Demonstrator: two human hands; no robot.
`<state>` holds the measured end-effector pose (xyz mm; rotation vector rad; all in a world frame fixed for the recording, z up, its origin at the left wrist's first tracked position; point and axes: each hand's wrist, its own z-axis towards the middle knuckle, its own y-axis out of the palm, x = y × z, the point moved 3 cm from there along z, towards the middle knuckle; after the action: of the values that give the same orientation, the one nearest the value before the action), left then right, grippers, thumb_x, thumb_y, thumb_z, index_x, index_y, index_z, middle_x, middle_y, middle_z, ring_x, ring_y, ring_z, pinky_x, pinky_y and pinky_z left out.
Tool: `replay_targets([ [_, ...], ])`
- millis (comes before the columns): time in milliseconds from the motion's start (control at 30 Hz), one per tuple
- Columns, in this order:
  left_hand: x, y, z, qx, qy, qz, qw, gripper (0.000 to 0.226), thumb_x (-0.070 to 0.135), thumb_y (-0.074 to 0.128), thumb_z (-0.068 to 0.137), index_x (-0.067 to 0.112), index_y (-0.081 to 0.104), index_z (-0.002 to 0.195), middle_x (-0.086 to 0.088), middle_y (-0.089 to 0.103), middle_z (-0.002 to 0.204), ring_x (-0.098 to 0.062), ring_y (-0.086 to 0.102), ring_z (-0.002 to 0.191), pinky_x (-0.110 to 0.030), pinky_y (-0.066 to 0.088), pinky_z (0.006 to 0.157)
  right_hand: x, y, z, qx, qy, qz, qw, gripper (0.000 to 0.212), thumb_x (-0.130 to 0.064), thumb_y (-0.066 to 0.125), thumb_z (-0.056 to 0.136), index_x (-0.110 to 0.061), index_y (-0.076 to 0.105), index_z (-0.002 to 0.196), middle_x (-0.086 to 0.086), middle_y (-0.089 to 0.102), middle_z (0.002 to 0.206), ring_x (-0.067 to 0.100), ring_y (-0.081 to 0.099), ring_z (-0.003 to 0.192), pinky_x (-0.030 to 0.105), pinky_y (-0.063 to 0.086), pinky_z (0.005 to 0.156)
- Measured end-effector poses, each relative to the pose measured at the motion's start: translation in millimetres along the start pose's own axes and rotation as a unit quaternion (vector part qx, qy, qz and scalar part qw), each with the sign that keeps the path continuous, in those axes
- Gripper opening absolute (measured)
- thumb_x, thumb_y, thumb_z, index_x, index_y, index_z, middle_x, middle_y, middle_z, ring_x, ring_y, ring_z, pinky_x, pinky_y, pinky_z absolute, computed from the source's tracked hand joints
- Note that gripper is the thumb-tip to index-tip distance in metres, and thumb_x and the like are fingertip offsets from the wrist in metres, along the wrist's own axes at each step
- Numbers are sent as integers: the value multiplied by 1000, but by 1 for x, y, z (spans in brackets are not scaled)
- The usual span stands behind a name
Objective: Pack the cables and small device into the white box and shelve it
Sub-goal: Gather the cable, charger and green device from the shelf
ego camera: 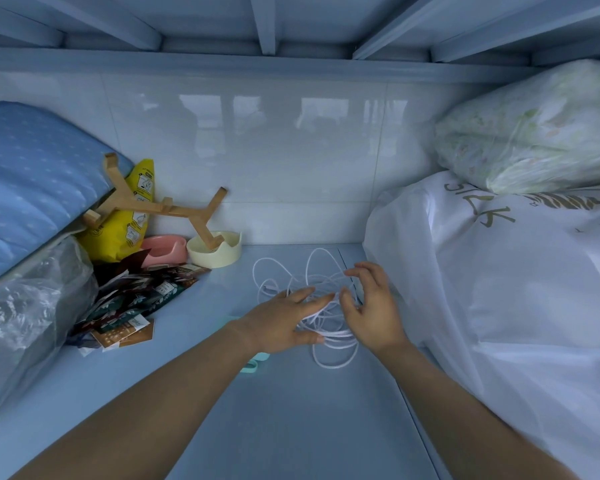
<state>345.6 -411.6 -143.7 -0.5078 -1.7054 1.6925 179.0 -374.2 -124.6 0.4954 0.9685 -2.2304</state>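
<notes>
A loose tangle of white cables [321, 271] lies on the blue shelf floor [291, 410]. My left hand [284, 320] lies flat over its near left part, fingers spread and resting on the strands. My right hand [371, 306] hovers at the tangle's right side with curled, parted fingers touching some loops. A small teal object [255, 363] peeks out from under my left wrist; most of it is hidden. No white box is in view.
Large white plastic bags [499, 289] fill the right side. On the left sit a blue pillow [32, 178], a clear bag [25, 306], dark sachets [136, 299], a yellow pouch [132, 216], a wooden stand [174, 209], and pink [160, 251] and cream [215, 251] bowls.
</notes>
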Motion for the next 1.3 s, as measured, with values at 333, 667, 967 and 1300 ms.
replay_targets([
  [333, -3, -4, -2, -53, -53, 20, 997, 87, 60, 59, 77, 40, 8, 144, -6, -1, 157, -31, 2, 143, -46, 14, 116, 35, 39, -5, -251, 146, -271, 918, 58, -51, 22, 93, -24, 23, 144, 18, 9, 155, 33, 2, 142, 51, 4, 112],
  [667, 3, 1, -15, 16, 6, -15, 1000, 79, 50, 58, 83, 24, 16, 145, 0, 17, 155, -18, 24, 139, -32, 28, 110, 1, 33, -17, -126, -22, -174, 976, 49, -42, 51, 87, -15, 51, 128, 6, 59, 126, 22, 51, 117, 26, 23, 102],
  [967, -3, -5, -19, 45, -48, 47, 997, 93, 69, 56, 71, 33, 12, 145, 2, 8, 157, -23, 12, 142, -43, 25, 112, 2, 22, 2, -101, 14, -86, 991, 34, -15, 48, 91, -9, 54, 124, 9, 40, 143, 20, 34, 133, 20, 25, 103],
  [1300, 2, -3, -1, 29, -60, 27, 997, 77, 76, 27, 76, 41, 10, 142, 8, 5, 157, -14, -6, 143, -58, 5, 112, 3, 28, -6, -134, 17, -91, 987, 36, -8, 43, 90, -10, 53, 125, 10, 42, 141, 21, 38, 131, 25, 29, 104],
])
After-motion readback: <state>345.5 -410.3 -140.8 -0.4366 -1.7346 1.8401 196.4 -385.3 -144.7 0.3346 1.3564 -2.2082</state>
